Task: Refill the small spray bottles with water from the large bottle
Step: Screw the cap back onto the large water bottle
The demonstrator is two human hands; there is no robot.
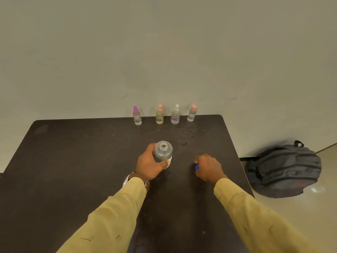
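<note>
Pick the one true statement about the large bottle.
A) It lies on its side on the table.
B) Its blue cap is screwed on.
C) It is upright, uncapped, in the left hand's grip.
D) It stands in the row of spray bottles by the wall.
C: the large bottle is upright with its neck open, the left hand wrapped round it, while the right hand holds the blue cap apart from it.

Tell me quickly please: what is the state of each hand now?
Left hand: grips the uncapped large bottle.
Right hand: fingers curled, holds a small blue cap.
</note>
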